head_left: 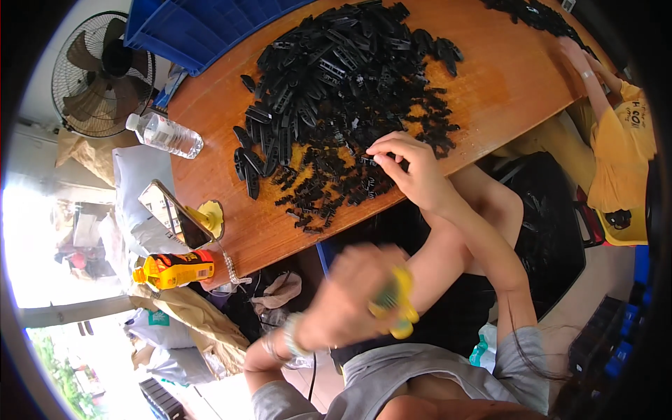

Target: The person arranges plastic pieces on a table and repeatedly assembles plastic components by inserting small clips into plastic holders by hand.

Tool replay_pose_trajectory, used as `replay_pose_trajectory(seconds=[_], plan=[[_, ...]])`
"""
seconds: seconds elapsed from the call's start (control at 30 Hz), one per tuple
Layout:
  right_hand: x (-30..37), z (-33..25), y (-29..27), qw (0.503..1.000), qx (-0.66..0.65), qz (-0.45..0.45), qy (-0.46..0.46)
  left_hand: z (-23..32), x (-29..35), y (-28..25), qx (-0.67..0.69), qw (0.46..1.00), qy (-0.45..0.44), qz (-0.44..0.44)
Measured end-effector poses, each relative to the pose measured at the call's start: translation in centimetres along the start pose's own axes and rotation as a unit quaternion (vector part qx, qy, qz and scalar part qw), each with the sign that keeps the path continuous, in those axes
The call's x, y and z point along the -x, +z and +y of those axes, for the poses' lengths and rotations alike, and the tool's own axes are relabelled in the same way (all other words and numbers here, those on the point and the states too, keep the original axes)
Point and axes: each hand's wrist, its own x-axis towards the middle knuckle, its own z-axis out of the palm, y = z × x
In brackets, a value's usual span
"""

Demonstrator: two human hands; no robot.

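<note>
one clear bottle (168, 136), one phone (162, 208), one orange bottle (175, 269) at the desk's (245, 241) left; then black parts (329, 70), too many to count, heaped loose: much looks left, nothing clearly finished. one left hand (357, 294), blurred, fingers clenched round one yellow-green thing (397, 299); one right hand (414, 168), fingers pinched together over the heap, contents hidden.

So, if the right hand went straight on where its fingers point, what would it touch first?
Probably the small black pieces on the table just beyond the right hand, though its height is hard to judge.
</note>
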Motion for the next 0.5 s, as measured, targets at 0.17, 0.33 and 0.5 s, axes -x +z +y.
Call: replay_pose_trajectory(seconds=[0.17,0.33,0.5], plan=[[2.0,1.4,0.4,0.999,0.022,-0.023,-0.010,1.6,4.9,11.6,-0.131,0.987,0.031,-0.088],[3.5,2.0,0.7,0.998,0.003,-0.055,0.014,1.7,5.7,11.8,-0.038,0.993,-0.006,-0.113],[3.4,2.6,0.0,0.998,0.017,0.026,-0.050,0.3,4.8,9.8,0.057,0.982,-0.012,-0.178]])
